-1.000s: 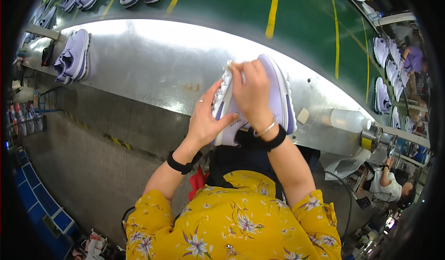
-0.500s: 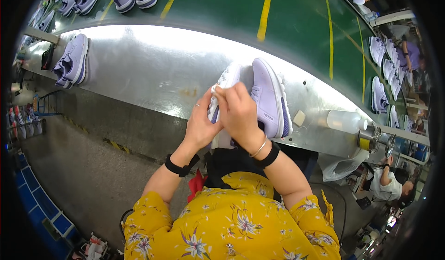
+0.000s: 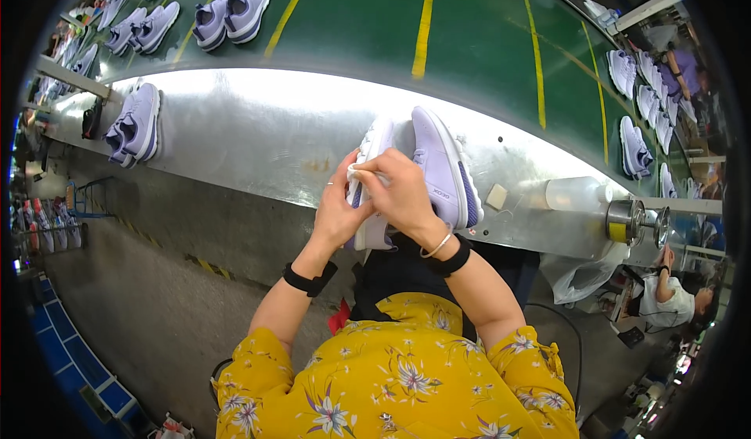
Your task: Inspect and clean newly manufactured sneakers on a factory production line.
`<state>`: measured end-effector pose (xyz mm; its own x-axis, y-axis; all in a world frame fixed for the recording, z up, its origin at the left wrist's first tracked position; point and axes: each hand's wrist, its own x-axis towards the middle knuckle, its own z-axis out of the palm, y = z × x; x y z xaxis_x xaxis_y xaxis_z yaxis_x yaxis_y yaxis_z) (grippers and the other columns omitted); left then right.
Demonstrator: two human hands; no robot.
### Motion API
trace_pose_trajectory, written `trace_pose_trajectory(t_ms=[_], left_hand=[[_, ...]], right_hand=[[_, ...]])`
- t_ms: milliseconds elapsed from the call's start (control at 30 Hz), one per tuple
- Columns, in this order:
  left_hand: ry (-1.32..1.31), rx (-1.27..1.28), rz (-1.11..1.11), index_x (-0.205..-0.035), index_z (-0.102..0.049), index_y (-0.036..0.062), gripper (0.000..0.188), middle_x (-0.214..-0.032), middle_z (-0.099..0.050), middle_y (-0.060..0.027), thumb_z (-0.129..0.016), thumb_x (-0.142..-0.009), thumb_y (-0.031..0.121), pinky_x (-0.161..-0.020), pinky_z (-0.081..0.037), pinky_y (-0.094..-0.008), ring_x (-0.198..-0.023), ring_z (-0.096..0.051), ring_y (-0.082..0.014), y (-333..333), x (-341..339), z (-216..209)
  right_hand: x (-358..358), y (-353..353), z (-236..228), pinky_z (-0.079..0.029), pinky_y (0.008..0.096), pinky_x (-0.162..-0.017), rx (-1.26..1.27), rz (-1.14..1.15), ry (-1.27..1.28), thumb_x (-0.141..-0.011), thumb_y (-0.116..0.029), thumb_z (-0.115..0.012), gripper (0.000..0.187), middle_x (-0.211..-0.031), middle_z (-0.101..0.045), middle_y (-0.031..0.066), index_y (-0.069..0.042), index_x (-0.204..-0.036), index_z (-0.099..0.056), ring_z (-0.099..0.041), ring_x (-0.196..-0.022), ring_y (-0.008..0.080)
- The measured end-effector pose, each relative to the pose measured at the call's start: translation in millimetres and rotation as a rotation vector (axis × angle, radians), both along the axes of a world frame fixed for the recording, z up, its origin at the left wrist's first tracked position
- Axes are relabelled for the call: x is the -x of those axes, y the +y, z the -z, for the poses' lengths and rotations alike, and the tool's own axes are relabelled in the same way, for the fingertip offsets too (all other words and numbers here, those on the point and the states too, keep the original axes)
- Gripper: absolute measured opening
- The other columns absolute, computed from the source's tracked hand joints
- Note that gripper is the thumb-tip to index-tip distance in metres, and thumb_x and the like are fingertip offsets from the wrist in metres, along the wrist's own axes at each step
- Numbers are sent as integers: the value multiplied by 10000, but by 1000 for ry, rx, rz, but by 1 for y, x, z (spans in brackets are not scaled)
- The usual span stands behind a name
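the lilac shoe (image 3: 381, 136) tilts, white sole (image 3: 366, 146) leftward

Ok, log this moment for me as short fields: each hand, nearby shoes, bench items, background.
Left hand: grips a lavender shoe by its white sole side
Right hand: pinches a small white item at that sole; its kind is unclear
Beside them: second lavender shoe, on the metal bench
Bench, right: off-white block, whitish bottle, metal container
Bench, left: shoe pair
Background: green surface with yellow lines and more shoes
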<state>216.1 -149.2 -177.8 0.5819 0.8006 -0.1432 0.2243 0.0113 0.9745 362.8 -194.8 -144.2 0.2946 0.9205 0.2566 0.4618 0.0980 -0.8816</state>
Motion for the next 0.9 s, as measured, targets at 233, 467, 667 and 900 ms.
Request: trace_pose_trajectory(t_ms=[233,467,667,900], left_hand=[[0,95,17,-1565,-347,53,939,-1327,-603,-199,-847,-790,229,-1008,-487,-365,-1161,-625,-266,-2,-6,-4],[-17,139,10,-1573,-307,44,904,-1366,-559,-187,-804,-823,138,-1028,-472,-374,-1200,-586,-259,-5,-2,-6],[-1,160,9,-1581,-302,43,915,-1449,-494,-182,-798,-820,143,-1078,-428,-386,-1284,-521,-269,-7,-4,-3],[37,137,8,-1580,-304,32,899,-1481,-472,-173,-784,-828,147,-1103,-403,-382,-1312,-500,-270,-5,-7,5]], right_hand=[[-79,-81,-43,-448,250,-637,129,278,686,-960,-117,-714,140,-896,-673,27,-26,-1057,-760,-574,-725,115],[-161,-165,-61,-448,233,-625,-253,239,1361,-990,-163,-701,186,-910,-685,2,-18,-1104,-730,-571,-743,73],[-228,-216,-72,-504,279,-680,-213,1138,129,-972,-150,-724,199,-900,-682,12,-10,-1107,-766,-613,-767,115],[-278,-240,-73,-517,289,-677,-61,1151,-549,-913,-102,-751,163,-868,-666,62,-79,-1067,-799,-650,-763,160]])
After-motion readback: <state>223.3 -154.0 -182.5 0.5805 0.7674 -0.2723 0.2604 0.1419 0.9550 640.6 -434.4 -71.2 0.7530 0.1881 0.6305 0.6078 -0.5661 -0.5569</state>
